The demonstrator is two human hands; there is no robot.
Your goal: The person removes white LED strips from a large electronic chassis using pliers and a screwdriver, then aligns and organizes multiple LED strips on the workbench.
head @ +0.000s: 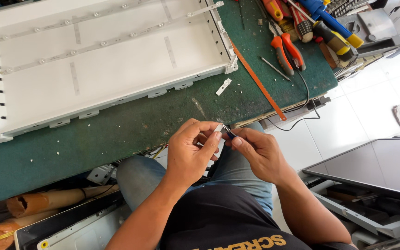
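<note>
your left hand and right hand meet over your lap, just off the near edge of the green desk. between them sits a small white strip piece, pinched at the fingertips of your left hand, thumb below and forefinger curled over the top, so that hand is clamped on it. your right hand is closed around a thin dark tool, gripped between thumb and forefinger, and its tip touches the right end of the white piece. what kind of tool it is cannot be told; only a short dark bit shows past your fingers.

up on the desk, a second small white strip piece lies loose, well apart from your hands and just beside the corner of the large white backlight tray. that tray fills the upper left, with long led strips running across its floor. an orange saw blade lies slanting to the right of the tray's corner, reaching toward the desk edge above your right hand. further right are orange-handled pliers, screwdrivers and a black cable trailing over the edge. a dark flat panel rests on the tiled floor to your right.
</note>
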